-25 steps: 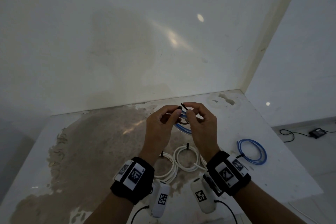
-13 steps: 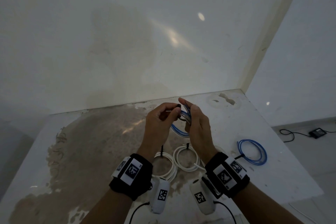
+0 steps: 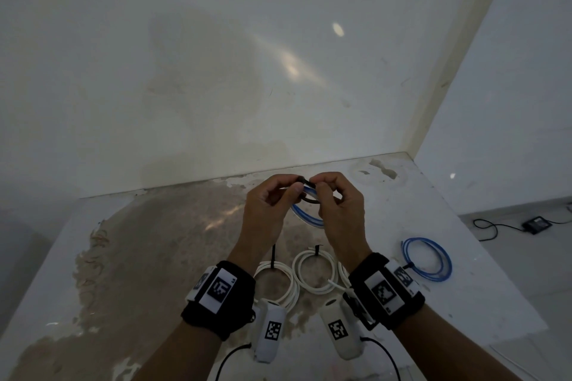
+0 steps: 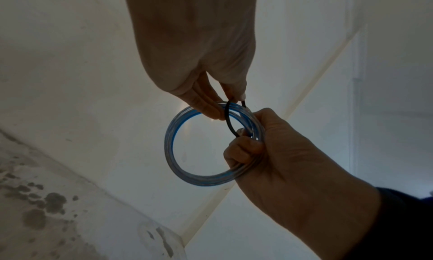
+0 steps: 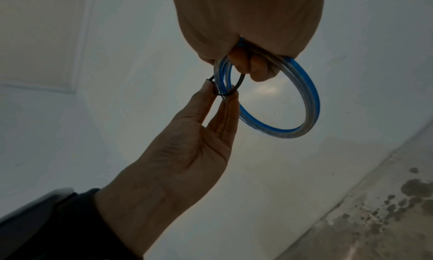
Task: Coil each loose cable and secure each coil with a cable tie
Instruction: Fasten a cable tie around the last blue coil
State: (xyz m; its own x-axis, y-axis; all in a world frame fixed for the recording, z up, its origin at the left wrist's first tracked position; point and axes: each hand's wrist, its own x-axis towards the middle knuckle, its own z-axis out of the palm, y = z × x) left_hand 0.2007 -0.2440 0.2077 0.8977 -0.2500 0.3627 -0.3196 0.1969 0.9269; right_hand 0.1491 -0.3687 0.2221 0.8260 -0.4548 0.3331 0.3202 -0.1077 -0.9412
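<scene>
Holding a small blue cable coil [image 3: 305, 213] raised above the table [image 3: 161, 244], both hands work a black cable tie [image 3: 309, 192] looped around the coil's strands. The right hand [image 3: 339, 207] has its fingers [image 4: 243, 149] curled through and around the coil, gripping the bundled turns on one side. The left hand [image 3: 266, 207] pinches the tie between thumb and fingertips [image 5: 230, 97] at the point where the tie crosses the coil. In the left wrist view, the tie [image 4: 228, 119] forms a loose loop that wraps the coil [image 4: 173, 152] without yet drawing tight against it. In the right wrist view, the same loop [image 5: 241, 82] encircles the coil [image 5: 306, 104] just beside the curled right fingers [image 5: 255, 67].

Relative to the raised blue coil:
- Two white cable coils lie on the table below it, nearer the person. The first white coil [image 3: 288, 281] sits behind the left wrist; the second white coil [image 3: 312, 272] lies just beside it, toward the right wrist. Each carries a black tie standing up at its far edge.
- A second blue coil [image 3: 433, 260] lies on the table to the right of the held coil, well apart from it, beside the right wristband.
- A black cord [image 3: 492, 226] and a small black box [image 3: 537, 223] lie on the floor farther right, beyond the table edge.

The table surface shows a large brown stained patch to the left of the held coil.
</scene>
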